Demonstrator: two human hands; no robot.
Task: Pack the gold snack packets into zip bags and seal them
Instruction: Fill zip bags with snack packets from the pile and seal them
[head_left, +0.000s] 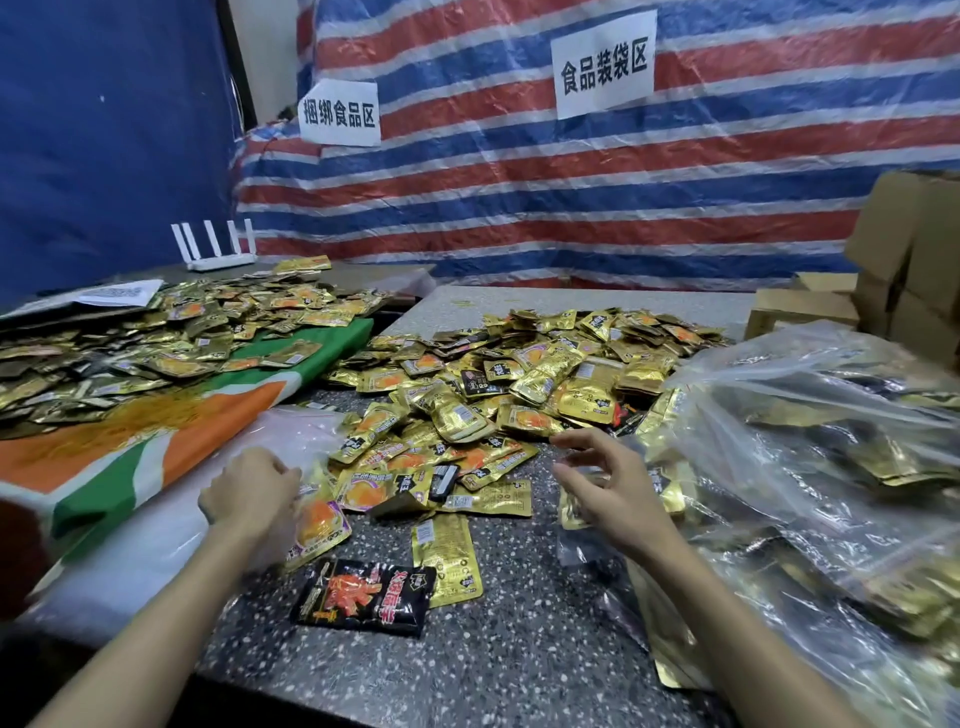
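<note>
Left hand (249, 493) is blurred, knuckles up, fingers curled at the edge of a clear zip bag (296, 441). The fingertips are hidden, so I cannot tell if it grips. Under that plastic sits a gold packet (319, 525), half covered, long axis slanting away and to the right. Right hand (608, 488) hovers wide, fingers spread, holding nothing and masking part of another packet (571, 514). The loose heap (519, 374) sprawls mid-counter (493, 675). One single packet (448, 561) lies flat, long axis pointing straight away, beside a black packet (363, 597) lying crosswise. Filled bags (831, 467) pile up on the right, cut off by the frame
</note>
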